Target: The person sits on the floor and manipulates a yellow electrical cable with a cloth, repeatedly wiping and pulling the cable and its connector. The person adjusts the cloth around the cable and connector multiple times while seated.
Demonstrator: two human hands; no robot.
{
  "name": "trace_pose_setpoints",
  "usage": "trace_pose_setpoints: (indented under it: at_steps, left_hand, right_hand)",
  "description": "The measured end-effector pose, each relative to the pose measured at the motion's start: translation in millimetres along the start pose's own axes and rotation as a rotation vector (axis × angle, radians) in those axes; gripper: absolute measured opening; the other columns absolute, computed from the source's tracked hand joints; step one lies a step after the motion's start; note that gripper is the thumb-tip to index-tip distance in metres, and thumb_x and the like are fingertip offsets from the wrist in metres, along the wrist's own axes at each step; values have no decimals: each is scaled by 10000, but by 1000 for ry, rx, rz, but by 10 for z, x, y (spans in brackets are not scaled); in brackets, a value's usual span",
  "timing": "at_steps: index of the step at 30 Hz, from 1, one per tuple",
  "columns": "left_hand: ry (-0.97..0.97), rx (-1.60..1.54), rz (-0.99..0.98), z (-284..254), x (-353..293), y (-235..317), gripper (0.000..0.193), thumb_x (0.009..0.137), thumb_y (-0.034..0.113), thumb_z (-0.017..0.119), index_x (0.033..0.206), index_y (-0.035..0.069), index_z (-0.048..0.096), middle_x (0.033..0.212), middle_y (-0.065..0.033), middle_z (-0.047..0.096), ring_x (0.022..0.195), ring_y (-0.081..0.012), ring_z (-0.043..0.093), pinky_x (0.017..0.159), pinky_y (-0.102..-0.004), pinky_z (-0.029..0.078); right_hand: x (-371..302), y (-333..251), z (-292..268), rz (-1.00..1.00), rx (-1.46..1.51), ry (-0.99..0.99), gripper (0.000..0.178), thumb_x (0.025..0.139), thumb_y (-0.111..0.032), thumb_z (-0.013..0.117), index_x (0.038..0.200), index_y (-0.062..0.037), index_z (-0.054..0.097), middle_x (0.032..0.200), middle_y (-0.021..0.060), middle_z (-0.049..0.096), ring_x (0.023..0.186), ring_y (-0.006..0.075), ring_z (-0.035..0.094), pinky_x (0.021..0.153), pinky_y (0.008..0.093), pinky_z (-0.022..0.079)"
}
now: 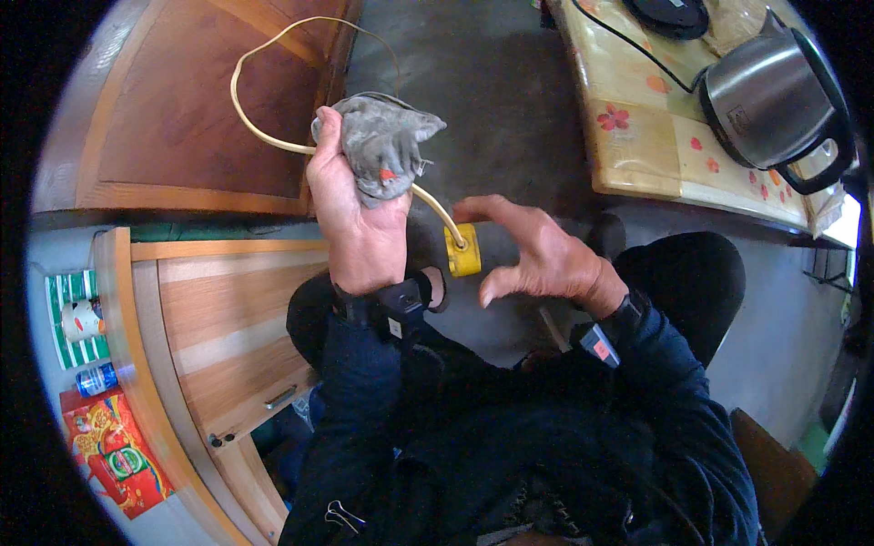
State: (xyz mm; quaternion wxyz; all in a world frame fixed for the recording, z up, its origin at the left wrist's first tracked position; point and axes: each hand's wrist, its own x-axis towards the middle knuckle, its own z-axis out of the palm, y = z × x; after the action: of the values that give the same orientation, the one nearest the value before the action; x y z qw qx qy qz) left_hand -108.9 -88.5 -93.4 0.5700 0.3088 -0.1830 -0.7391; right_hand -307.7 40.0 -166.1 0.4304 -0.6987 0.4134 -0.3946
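Palm up, my left hand holds a crumpled grey rag, its thumb along the rag's left side. A cream-coloured cable loops above the wooden surface and runs to the rag. From the rag's lower right side, cable comes out again and reaches a yellow block-shaped fitting. Just right of that fitting is my right hand, thumb and fingers spread around a gap with nothing in it. The cable's stretch beneath the rag is hidden.
A brown wooden tabletop lies at upper left, above a light wooden cabinet. At upper right, a steel kettle rests on a flowered cloth beside a black round base. A red box stands lower left.
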Motion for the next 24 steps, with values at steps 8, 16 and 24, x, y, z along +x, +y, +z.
trace_pose_setpoints:
  at_steps: [8,16,24]
  left_hand:
    - [-17,16,55,-110,1,244,352,1086,426,618,1116,77,657,1010,-78,740,899,-243,732,814,-398,613]
    - [5,93,69,29,-82,23,368,1086,456,620,1097,90,655,996,-61,705,924,-196,678,882,-350,564]
    - [-149,-40,-98,69,-144,-154,288,1076,347,660,1060,60,680,989,-84,737,913,-219,719,868,-405,608]
  right_hand:
    - [64,-216,200,-88,-159,86,759,716,-297,931,1325,-6,584,1153,228,678,1080,455,668,933,493,554]
    - [54,-276,145,-89,-132,20,725,685,-268,923,1266,12,591,1100,231,677,1014,468,672,861,500,566]
    - [31,-343,62,-57,-141,44,672,664,-256,904,1216,1,619,1062,246,696,999,467,685,850,509,566]
